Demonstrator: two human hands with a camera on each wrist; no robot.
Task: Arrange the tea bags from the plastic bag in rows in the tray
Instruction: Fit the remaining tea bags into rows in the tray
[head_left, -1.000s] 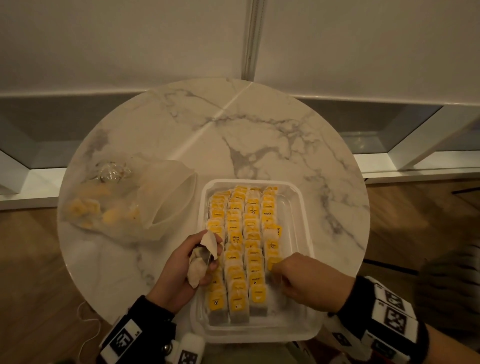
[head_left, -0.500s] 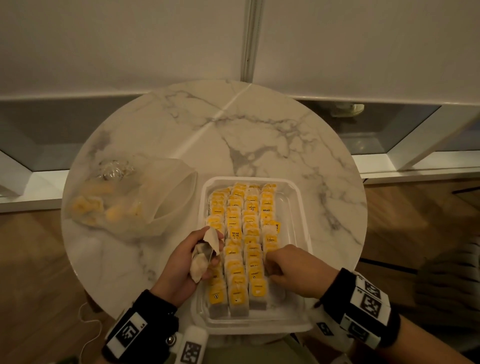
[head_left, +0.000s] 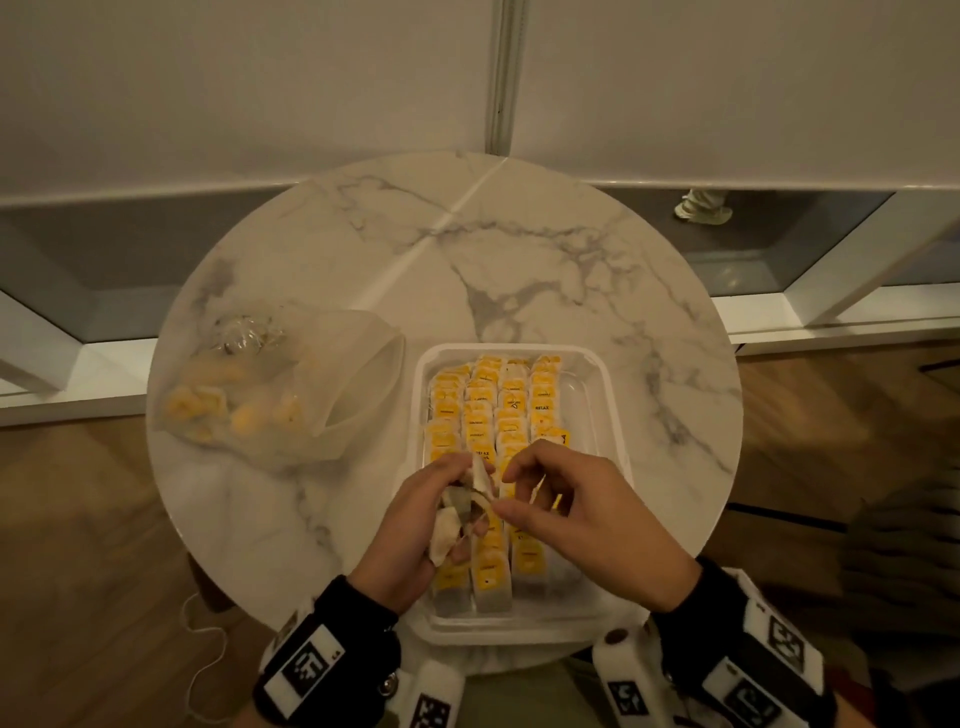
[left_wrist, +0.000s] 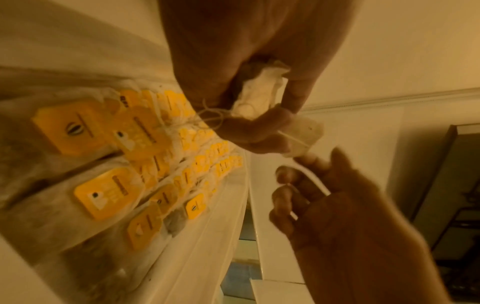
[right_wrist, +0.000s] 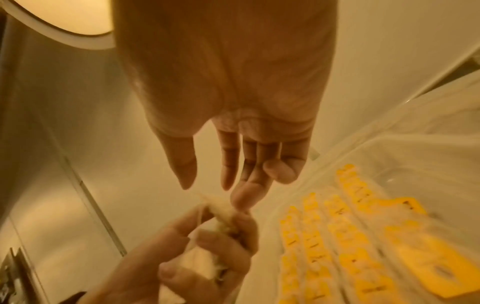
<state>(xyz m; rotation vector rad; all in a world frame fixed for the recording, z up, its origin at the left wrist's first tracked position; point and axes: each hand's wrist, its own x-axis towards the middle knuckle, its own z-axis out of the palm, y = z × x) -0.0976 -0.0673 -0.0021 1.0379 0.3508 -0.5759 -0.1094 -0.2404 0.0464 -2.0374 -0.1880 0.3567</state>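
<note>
Across the middle of the head view lies a round marble tabletop (head_left: 545, 270), and on its lower centre sits the clear plastic tray (head_left: 605, 395), long axis running from the bottom of the frame toward the top. Rows of tea bags (head_left: 483, 415) fill its left and middle part, each row following that same axis, the yellow tags overlapping like shingles; the strip along the tray's right wall shows bare plastic. Left of the tray, touching or nearly touching it, the plastic bag (head_left: 291, 384) lies on its side with its open mouth turned toward the tray and a few yellow-tagged bags dim inside. Over the near end of the rows the left hand (head_left: 415, 525) is raised, palm turned inward, its grip clamped around a small bunch of tea bags (head_left: 457, 514) whose pale pouches stick out above and below the fingers, with loose string trailing in the left wrist view. Just to its right the right hand (head_left: 587, 514) hovers with thumb and forefinger apart and the other fingers loosely bent, its grip holding nothing, fingertips close to the bunch.
</note>
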